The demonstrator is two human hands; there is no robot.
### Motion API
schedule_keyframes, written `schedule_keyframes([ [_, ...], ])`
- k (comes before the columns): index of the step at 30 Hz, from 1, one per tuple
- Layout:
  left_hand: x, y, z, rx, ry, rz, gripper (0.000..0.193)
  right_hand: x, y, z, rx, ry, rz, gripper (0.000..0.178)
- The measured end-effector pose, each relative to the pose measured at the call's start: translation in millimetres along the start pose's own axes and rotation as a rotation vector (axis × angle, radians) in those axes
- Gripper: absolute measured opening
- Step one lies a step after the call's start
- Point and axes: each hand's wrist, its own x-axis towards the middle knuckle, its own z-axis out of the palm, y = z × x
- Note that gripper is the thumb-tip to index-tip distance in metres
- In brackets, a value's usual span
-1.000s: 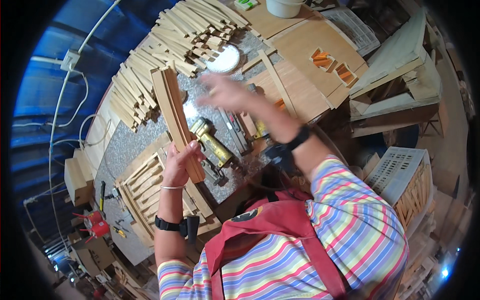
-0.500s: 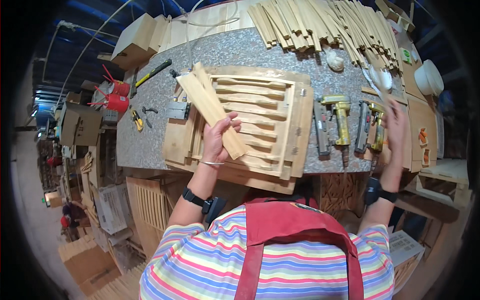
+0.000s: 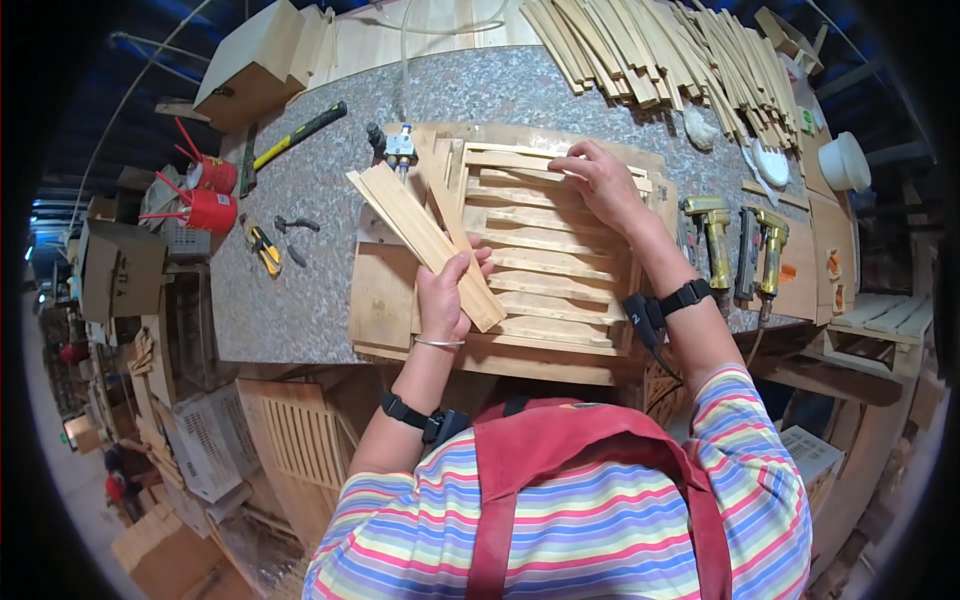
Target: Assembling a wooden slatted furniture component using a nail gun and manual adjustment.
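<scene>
My left hand (image 3: 447,295) is closed around several flat wooden slats (image 3: 408,225), which slant up and left over the left side of a wooden frame. The frame (image 3: 622,262) lies on a board on the bench, with several shaped slats (image 3: 545,240) across it in rows. At its far end my right hand (image 3: 603,185) pinches a thin wooden strip (image 3: 515,162) lying crosswise along the top. The fingers partly hide this strip. Just beyond the left hand's slats sits a small metal air-valve fitting (image 3: 401,147) with a hose.
Two nail guns (image 3: 714,240) lie right of the frame. Loose wooden strips (image 3: 620,50) are heaped at the back right, near a white tub (image 3: 845,163). On the left are a hammer (image 3: 300,135), pliers (image 3: 296,225), a yellow cutter (image 3: 264,252) and red cans (image 3: 200,210).
My right hand has swung left from beside the nail guns to the frame's far end, where a thin strip now lies under its fingers. The left hand still holds its slats.
</scene>
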Motion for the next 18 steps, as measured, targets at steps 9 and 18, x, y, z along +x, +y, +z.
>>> schedule_keyframes([
  [9, -2.2, 3.7, 1.2, 0.031, -0.013, -0.001, 0.039, -11.0, 2.4, 29.2, -0.119, 0.051, -0.044, 0.025],
  [18, -11.9, -1.6, 29.5, -0.005, -0.124, -0.072, 0.036, -16.4, -68.8, 26.5, 0.492, 0.026, 0.146, 0.030],
])
